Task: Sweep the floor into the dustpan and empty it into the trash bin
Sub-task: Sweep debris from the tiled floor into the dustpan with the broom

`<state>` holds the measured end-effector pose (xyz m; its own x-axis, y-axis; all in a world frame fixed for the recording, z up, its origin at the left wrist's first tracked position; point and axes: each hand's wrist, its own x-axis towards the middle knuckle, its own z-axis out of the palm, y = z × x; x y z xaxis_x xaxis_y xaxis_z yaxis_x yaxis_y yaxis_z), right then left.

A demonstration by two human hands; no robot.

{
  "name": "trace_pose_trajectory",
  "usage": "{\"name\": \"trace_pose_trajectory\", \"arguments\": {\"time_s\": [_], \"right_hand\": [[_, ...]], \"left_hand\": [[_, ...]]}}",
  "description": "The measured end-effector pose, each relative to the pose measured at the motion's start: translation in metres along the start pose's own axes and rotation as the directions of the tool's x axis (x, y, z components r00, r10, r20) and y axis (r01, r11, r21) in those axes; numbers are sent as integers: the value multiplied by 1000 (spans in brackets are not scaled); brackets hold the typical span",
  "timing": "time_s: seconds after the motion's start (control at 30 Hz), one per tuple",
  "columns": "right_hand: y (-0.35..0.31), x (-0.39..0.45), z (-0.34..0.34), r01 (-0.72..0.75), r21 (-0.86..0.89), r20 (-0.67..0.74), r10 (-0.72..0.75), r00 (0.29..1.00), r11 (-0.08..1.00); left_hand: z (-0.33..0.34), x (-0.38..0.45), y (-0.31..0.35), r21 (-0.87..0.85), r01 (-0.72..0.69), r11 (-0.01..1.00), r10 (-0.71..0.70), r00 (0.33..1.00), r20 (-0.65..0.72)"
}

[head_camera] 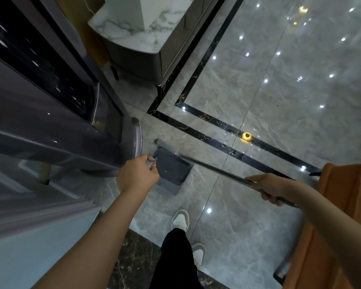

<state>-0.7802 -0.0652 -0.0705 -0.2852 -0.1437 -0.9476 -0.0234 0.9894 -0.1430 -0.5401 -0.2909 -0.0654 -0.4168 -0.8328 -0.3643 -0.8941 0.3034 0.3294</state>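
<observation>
- Your left hand (137, 174) is gripping the dustpan (171, 172) handle, fingers closed around it.
- Your right hand (267, 189) is clasping the broom (215, 170) pole.
- The dustpan is sitting on the floor (248, 97) between both hands.

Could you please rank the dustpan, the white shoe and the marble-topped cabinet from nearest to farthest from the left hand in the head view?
From the left hand:
1. Dustpan, just to its right.
2. White shoe, below, toward the person.
3. Marble-topped cabinet, far ahead.
</observation>
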Motion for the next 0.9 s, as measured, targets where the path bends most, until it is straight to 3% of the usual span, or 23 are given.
{"name": "trace_pose_trajectory", "arguments": {"time_s": [0.17, 0.23, 0.33, 0.47, 0.63, 0.73, 0.9], "right_hand": [[-7, 25, -1, 49, -87, -294, -73, 953, 995], [-12, 40, 6, 40, -100, -348, -73, 935, 994], [-19, 56, 18, 30, 50, -277, -15, 961, 998], [-20, 54, 32, -32, 156, -7, 34, 999, 987], [-7, 26, 19, -40, 228, 253, -19, 967, 973], [-5, 17, 12, 15, 213, 216, -62, 974, 977], [-13, 19, 22, 118, 177, -80, -106, 991, 977]], "left_hand": [[2, 2, 0, -10, -13, 1000, 13, 1000, -4], [2, 2, 0, -3, -16, 1000, 16, 1000, -15], [2, 3, 2, 1, -17, 1000, 17, 1000, -23], [5, 6, 2, -5, -20, 1000, 20, 999, -29], [3, 4, 4, 26, -20, 999, 20, 1000, -16], [2, 2, 2, 36, -21, 999, 21, 1000, -7], [0, 2, 2, 12, -13, 1000, 13, 1000, -5]]}}
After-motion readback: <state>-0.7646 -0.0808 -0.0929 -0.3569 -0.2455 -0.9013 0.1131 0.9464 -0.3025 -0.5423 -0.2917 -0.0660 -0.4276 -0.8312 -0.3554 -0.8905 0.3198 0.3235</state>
